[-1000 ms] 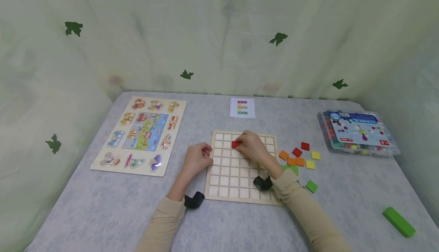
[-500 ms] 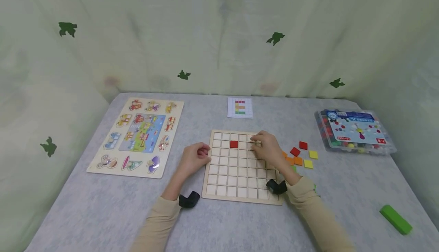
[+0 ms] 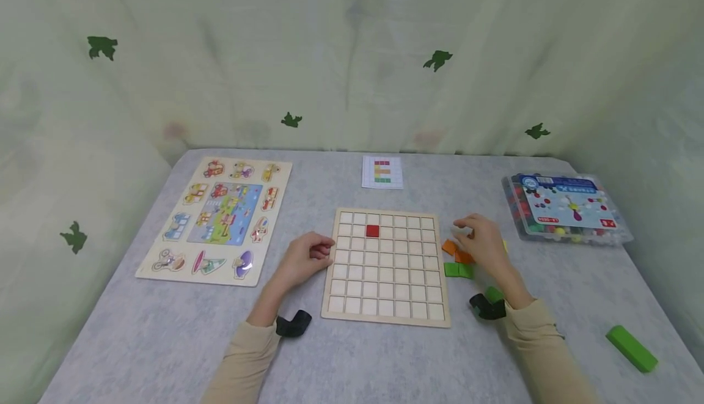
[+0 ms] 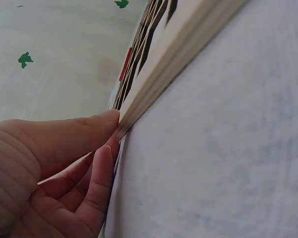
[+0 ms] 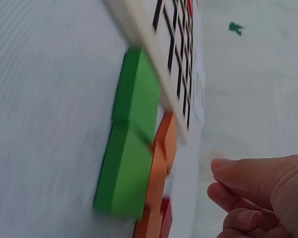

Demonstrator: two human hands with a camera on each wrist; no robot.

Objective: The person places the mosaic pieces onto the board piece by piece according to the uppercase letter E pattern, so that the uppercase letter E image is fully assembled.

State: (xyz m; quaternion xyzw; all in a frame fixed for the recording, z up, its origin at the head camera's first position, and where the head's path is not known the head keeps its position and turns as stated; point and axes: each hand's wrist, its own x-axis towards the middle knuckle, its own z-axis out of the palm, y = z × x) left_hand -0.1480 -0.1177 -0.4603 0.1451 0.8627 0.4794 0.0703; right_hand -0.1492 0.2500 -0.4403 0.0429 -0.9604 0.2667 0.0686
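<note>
A wooden grid board [image 3: 387, 274] lies flat on the table with one red square tile [image 3: 372, 231] in a cell of its second row. My left hand [image 3: 301, 260] holds the board's left edge, thumb tip against the rim in the left wrist view and the other fingers bent below it. To the right of the board, my right hand [image 3: 485, 248] hovers over the loose tiles, holding nothing, its fingers slightly bent. Orange tiles [image 3: 464, 257] and green tiles [image 3: 452, 269] show beside it. It mostly hides the yellow tiles; a red tile [image 5: 166, 218] peeks out in the right wrist view.
A picture card [image 3: 382, 172] with a coloured square pattern lies behind the board. On the left is a peg puzzle [image 3: 253, 269]. A clear box of beads [image 3: 569, 208] stands at the back right, and a green block [image 3: 631, 348] lies at the front right.
My right hand has let go of the red tile, leaving it in its cell, and moved right off the board to the loose tiles. The left hand has stayed at the board's edge.
</note>
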